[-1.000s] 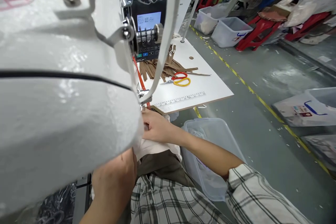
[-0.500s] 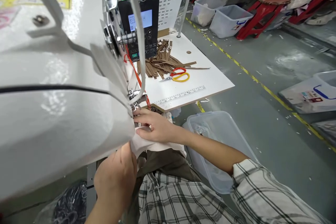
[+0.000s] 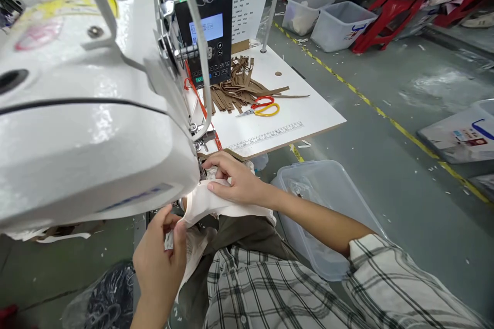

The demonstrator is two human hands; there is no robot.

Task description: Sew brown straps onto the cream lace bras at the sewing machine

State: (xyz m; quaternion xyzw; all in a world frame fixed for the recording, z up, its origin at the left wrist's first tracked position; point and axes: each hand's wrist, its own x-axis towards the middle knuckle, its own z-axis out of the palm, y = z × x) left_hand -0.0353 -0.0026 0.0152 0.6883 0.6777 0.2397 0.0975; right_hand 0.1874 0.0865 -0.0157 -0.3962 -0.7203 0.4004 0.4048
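A pale pinkish fabric garment is stretched between both hands beneath the needle end of a white sewing machine. My left hand pinches its near edge between thumb and fingers, just below the machine head. My right hand grips the fabric on the other side, thumb on top and fingertips beside the presser foot. More of the garment hangs over my lap. The machine head hides part of the stitching spot.
The white tabletop carries brown fabric strips, red-and-yellow scissors and a printed ruler scale. A control panel stands behind the needle. Clear plastic bins sit on the floor at right, a bag at lower left.
My left hand has dropped slightly and its fingers have opened into a pinch on the garment edge. More pale fabric shows between the hands. The view has shifted, revealing more of the machine.
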